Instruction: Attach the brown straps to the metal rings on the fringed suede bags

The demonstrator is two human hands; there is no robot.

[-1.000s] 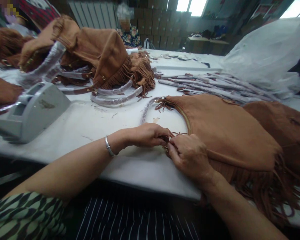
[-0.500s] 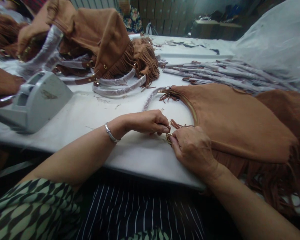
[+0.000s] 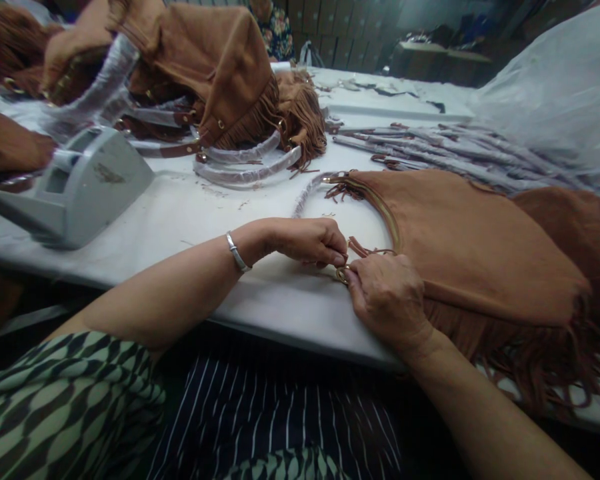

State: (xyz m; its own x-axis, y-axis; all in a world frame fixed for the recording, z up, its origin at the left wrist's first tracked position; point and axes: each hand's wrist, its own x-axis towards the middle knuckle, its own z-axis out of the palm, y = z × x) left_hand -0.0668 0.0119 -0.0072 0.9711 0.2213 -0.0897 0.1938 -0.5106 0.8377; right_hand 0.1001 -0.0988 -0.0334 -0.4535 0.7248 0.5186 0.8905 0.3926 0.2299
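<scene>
A brown fringed handbag (image 3: pixel 480 247) lies flat on the white table (image 3: pixel 280 307), its zipped opening towards my hands. My left hand (image 3: pixel 317 241) is closed in a pinch on a small brown strap end, most of it hidden by the fingers. Close beside it, my right hand (image 3: pixel 390 293) grips a gold metal ring (image 3: pixel 343 274) between thumb and fingers at the bag's near corner. The two hands almost touch. A plastic-wrapped handle (image 3: pixel 307 193) curves from the bag's far corner behind my left hand. Brown tassel strips (image 3: pixel 360 248) lie just beyond the fingers.
More brown bags (image 3: pixel 215 67) with wrapped handles are piled at the back left. A grey tape dispenser (image 3: pixel 95 187) stands on the left. Several wrapped straps (image 3: pixel 445 147) lie behind the bag, near a plastic sheet (image 3: pixel 555 100). A person (image 3: pixel 277 33) is at the far end.
The whole view has shifted slightly, with things appearing a little further right. Both hands keep their hold on the strap end and ring, with little visible movement.
</scene>
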